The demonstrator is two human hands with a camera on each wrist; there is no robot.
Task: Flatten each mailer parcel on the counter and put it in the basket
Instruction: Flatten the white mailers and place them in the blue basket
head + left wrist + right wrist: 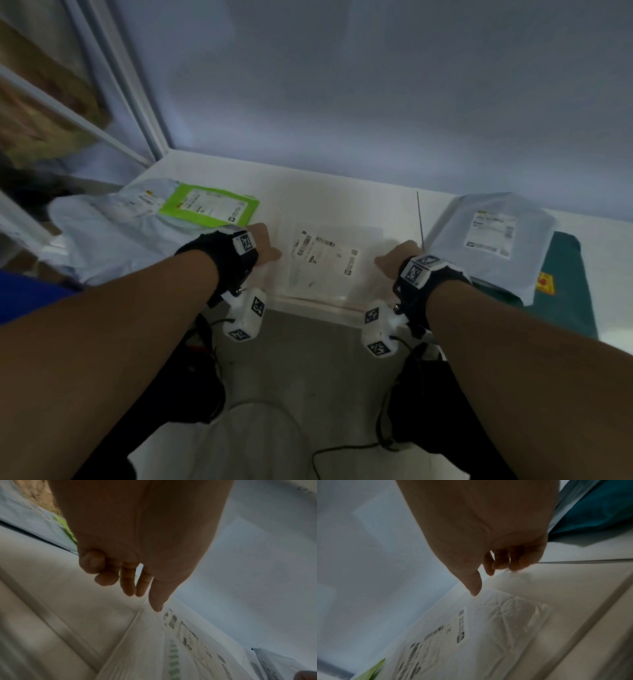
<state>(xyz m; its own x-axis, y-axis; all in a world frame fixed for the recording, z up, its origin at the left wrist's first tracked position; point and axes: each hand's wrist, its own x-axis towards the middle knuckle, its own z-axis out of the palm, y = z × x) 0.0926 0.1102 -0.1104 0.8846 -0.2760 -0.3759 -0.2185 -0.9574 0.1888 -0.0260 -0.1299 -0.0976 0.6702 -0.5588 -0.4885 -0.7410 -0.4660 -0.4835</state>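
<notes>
Both hands sit over the white mailer (327, 262) at the counter's (239, 174) front edge: my left hand (262, 245) by its left side, my right hand (399, 257) by its right side. A green mailer (209, 205) tops a pale pile at the left end; a grey mailer (489, 240) lies on a teal parcel (565, 284) at the right end.

From the left wrist, my left hand (137, 534) hangs with fingers loosely curled, thumb tip at the white mailer's (171, 649) edge, gripping nothing.

From the right wrist, my right hand (481, 527) shows loosely curled fingers and thumb pointing down above the white mailer (488, 635); whether it touches, I cannot tell.
</notes>
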